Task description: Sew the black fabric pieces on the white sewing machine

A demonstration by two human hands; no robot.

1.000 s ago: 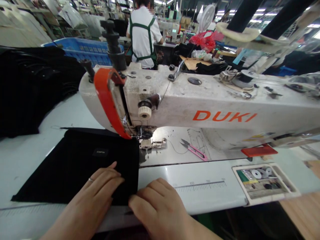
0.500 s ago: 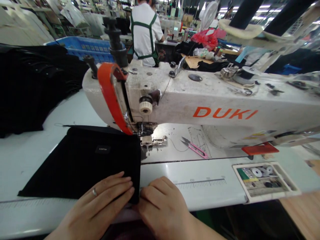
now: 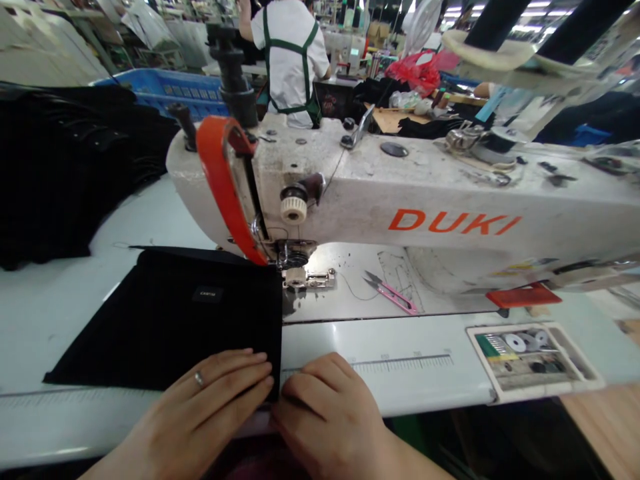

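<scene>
A black fabric piece with a small dark label lies on the sewing machine table. Its right edge runs under the presser foot. My left hand, with a ring on one finger, rests flat on the fabric near its front right corner, fingers stretched out. Curled at that same corner is my right hand, its thumb and fingers pinching the fabric edge. The fingertips of that hand are partly hidden.
Pink thread snips lie right of the needle area. A parts tray with bobbins is set into the table at right. The white machine head spans the view. Black garments are piled at left. A co-worker sits beyond.
The fabric sits slightly further right and up in view, along with a small camera shift. Both hands keep their hold. The co-worker has raised an arm.
</scene>
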